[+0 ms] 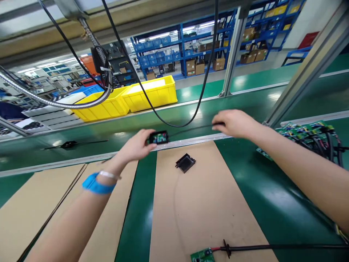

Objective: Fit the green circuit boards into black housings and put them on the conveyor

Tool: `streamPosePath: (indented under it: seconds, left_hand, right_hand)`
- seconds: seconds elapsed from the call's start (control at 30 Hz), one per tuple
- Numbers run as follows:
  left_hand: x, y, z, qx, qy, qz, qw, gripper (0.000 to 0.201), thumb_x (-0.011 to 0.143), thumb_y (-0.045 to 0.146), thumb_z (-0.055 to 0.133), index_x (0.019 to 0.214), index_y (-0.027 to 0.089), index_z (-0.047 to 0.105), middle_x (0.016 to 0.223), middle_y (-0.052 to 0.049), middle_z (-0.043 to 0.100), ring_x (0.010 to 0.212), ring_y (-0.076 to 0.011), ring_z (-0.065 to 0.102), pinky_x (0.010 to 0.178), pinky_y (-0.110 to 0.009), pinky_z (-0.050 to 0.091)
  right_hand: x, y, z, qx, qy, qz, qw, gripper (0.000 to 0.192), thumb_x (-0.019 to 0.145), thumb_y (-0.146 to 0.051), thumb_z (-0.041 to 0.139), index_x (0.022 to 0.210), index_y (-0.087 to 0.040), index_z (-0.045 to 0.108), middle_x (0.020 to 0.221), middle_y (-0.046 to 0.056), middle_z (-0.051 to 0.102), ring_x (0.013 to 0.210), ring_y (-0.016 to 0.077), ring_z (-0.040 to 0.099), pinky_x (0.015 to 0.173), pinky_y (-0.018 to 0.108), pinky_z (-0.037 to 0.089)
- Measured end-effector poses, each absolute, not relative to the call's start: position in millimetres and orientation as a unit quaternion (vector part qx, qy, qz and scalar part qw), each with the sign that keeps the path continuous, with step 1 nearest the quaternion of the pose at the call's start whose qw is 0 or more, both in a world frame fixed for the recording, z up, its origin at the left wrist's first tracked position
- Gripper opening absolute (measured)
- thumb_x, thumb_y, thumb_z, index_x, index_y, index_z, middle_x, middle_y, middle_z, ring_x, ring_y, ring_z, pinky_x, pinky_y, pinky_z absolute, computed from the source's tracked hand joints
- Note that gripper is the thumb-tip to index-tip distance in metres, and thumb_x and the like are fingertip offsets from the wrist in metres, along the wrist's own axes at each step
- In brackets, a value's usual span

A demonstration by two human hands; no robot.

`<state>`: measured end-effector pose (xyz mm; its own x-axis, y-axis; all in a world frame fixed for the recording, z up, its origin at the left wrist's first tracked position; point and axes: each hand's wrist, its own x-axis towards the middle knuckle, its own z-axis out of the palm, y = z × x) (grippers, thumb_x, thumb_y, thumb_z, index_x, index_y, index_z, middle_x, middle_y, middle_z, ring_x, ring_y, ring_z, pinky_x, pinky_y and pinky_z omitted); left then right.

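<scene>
A: Left hand (135, 146)?

B: I see it pinched shut on a small black case (158, 137) with a green board inside, held over the metal rail (191, 140) at the belt's edge. Held by one end, I'd guess so the open face stays up and visible.

A: Right hand (231, 123)?

B: Palm down over the green belt (245, 105), fingers curled on the end of a thin black cable (191, 128) that runs back toward the case. The grip looks closed, but the fingertips are hidden under the hand.

A: Anything else near?

B: A black lid (185, 162) lies loose on the cardboard sheet (201, 203), just short of the case; probably parked there within reach. A pile of green boards (305, 136) with black leads sits at right, cut off by my forearm. Another board (202, 255) with a lead is clipped by the bottom edge. Yellow bins (136, 98) beyond the belt; contents not visible.
</scene>
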<state>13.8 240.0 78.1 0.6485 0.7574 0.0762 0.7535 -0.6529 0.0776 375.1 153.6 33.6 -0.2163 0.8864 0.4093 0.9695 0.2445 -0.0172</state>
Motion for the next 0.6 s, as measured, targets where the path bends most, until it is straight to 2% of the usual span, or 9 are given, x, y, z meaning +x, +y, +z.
streamPosePath:
  seconds: [0.1,0.17,0.27,0.33,0.37,0.43,0.5,0.6]
  left_hand:
    - [36,282,64,0.899,0.432,0.071,0.005,0.072,0.087,0.039,0.053,0.144,0.005,0.026,0.146,-0.024,0.034,0.133,-0.0379,0.036,0.107,-0.054,0.03]
    - [48,277,38,0.903,0.423,0.076,0.014,0.077,0.086,0.042,0.054,0.144,0.001,0.023,0.149,-0.026,0.029,0.138,-0.0386,0.026,0.111,-0.055,0.022]
    - [57,231,-7,0.919,0.383,0.072,0.058,0.08,0.084,0.057,0.053,0.143,0.009,0.03,0.145,-0.019,0.039,0.134,-0.0317,0.036,0.11,-0.047,0.029]
    - [60,194,-30,0.926,0.351,0.09,0.104,0.087,0.076,0.062,0.061,0.142,0.012,0.033,0.138,-0.018,0.046,0.127,-0.0332,0.043,0.106,-0.049,0.035]
    - [60,177,-38,0.925,0.344,0.106,0.122,0.083,0.077,0.057,0.062,0.14,0.011,0.035,0.134,-0.019,0.048,0.123,-0.0337,0.045,0.103,-0.051,0.037]
    - [57,149,-48,0.922,0.333,0.131,0.146,0.068,0.08,0.042,0.061,0.136,0.01,0.039,0.129,-0.019,0.051,0.119,-0.0323,0.048,0.101,-0.052,0.039]
    - [50,128,-51,0.927,0.313,0.132,0.161,0.059,0.08,0.028,0.058,0.134,0.013,0.041,0.128,-0.015,0.052,0.118,-0.0283,0.048,0.103,-0.048,0.039]
    - [32,97,-45,0.937,0.258,0.112,0.205,0.064,0.077,0.021,0.059,0.137,0.018,0.037,0.133,-0.012,0.049,0.122,-0.0255,0.045,0.105,-0.046,0.038]
  right_hand:
    - [388,192,42,-0.674,-0.712,-0.162,0.114,0.034,0.081,-0.028,0.068,0.112,-0.015,0.065,0.107,0.016,0.061,0.103,0.0339,0.051,0.077,0.045,0.042]
    - [373,183,34,-0.673,-0.72,-0.134,0.105,0.041,0.079,-0.027,0.071,0.117,-0.013,0.063,0.11,0.019,0.059,0.106,0.0364,0.049,0.08,0.049,0.042]
    - [324,119,11,-0.555,-0.819,0.026,0.144,0.027,0.082,-0.023,0.067,0.109,-0.016,0.065,0.102,0.012,0.06,0.097,0.0263,0.055,0.081,0.039,0.046]
    - [287,60,-5,-0.491,-0.843,0.181,0.125,0.011,0.085,-0.03,0.065,0.092,-0.022,0.066,0.095,0.005,0.062,0.085,0.02,0.058,0.075,0.033,0.048]
    - [271,31,-13,-0.467,-0.845,0.232,0.115,0.015,0.082,-0.035,0.068,0.086,-0.022,0.065,0.091,0.004,0.061,0.085,0.0201,0.058,0.073,0.031,0.049]
    - [246,-15,-30,-0.469,-0.839,0.252,0.112,0.029,0.071,-0.04,0.078,0.084,-0.02,0.062,0.087,0.004,0.061,0.085,0.0234,0.057,0.075,0.035,0.05]
    - [232,-41,-46,-0.494,-0.827,0.241,0.114,0.026,0.067,-0.024,0.078,0.086,-0.018,0.06,0.089,0.005,0.061,0.085,0.0245,0.057,0.076,0.036,0.049]
    - [228,-50,-57,-0.511,-0.812,0.25,0.134,0.015,0.073,-0.01,0.063,0.083,-0.019,0.056,0.09,0.005,0.059,0.086,0.0236,0.054,0.076,0.036,0.047]
